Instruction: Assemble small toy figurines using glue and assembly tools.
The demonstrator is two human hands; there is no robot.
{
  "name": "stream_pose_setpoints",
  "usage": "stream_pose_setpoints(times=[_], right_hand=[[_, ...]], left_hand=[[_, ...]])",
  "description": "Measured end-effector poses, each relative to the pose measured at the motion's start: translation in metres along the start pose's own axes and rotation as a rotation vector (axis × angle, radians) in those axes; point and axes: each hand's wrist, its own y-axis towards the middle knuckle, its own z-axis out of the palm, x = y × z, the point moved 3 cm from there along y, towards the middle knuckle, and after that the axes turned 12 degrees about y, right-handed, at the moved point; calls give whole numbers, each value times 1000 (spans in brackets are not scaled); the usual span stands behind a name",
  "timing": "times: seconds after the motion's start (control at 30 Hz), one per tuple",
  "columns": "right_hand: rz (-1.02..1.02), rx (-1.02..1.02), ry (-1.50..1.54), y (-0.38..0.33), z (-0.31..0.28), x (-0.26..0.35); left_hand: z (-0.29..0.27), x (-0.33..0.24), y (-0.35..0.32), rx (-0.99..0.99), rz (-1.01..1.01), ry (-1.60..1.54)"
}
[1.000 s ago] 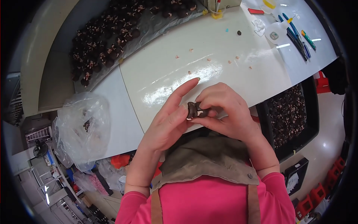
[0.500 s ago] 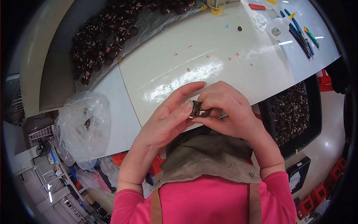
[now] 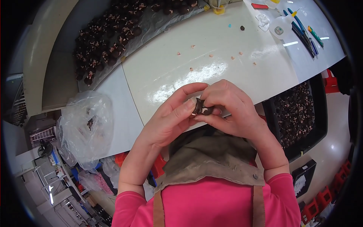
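Note:
A small dark brown piece (image 3: 199,108), rounded and glossy with pale pinkish patches, is held between both hands over the near edge of the table. My left hand (image 3: 170,119) pinches its left side with the thumb, the index finger arched above it. My right hand (image 3: 234,109) grips the right side between bent fingers and thumb. Fingers cover much of the piece, and its exact kind cannot be told. On the white table (image 3: 162,68) past my hands lie several tiny pinkish crumbs (image 3: 191,69).
At the far left, a heap of similar dark pieces (image 3: 109,41) lies on plastic sheeting. A clear plastic bag (image 3: 89,128) stands at the left table edge. To the right is a black crate (image 3: 321,125) of dark pieces. Pens (image 3: 302,39) and a white squeeze bottle (image 3: 280,28) lie far right.
Both hands keep their grip on the small dark piece, with only slight finger movement. The view has shifted a little.

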Motion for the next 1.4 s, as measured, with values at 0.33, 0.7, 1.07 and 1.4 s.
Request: stream_pose_setpoints(times=[0.33,0.7,1.07,1.4], right_hand=[[-40,5,-8,1,1,-2],[-40,-3,7,0,4,-3],[-22,5,14,-1,3,-4],[-87,-5,-18,-2,-2,-2]], left_hand=[[-1,-1,-1,-14,-4,15],[0,1,-1,-77,7,54],[1,1,-1,-80,6,52],[8,0,0,-42,19,61]])
